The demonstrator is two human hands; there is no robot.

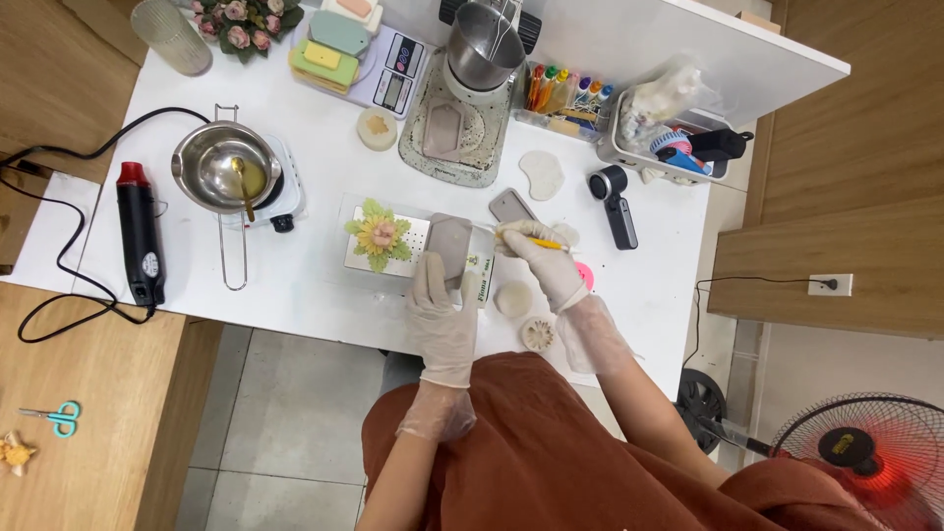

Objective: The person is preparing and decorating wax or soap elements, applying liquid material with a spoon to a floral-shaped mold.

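From the head camera, the person in a rust-coloured garment sits at a white tabletop (324, 295), both hands in thin clear gloves. The left hand (440, 313) is closed around the lower edge of a grey tag-shaped slab (451, 246), holding it at the near edge of the tabletop, just right of a small white board bearing a yellow-green flower (378, 236). The right hand (543, 264) pinches a thin yellow tool (544, 243) like a pen, its tip pointing toward the slab's right side; whether the tip touches it cannot be told. The slab looks stiff and light, probably a cast piece that would chip or crack if dropped or pressed at a corner, and the gloves may make it a little slippery; holding it by its long edges with the palm beneath seems the safest grip, keeping the fingers off the flat face. The tool looks light and rigid and suits a fingertip pinch near the tip. Near the right hand lie a phone (511, 206), a pale round disc (513, 299) and a flower-shaped disc (538, 334). Farther back stand a steel pot (218, 167) on a small hot plate, a black heat gun (140, 234), a scale (396, 74) and a basket (629, 147) of supplies.
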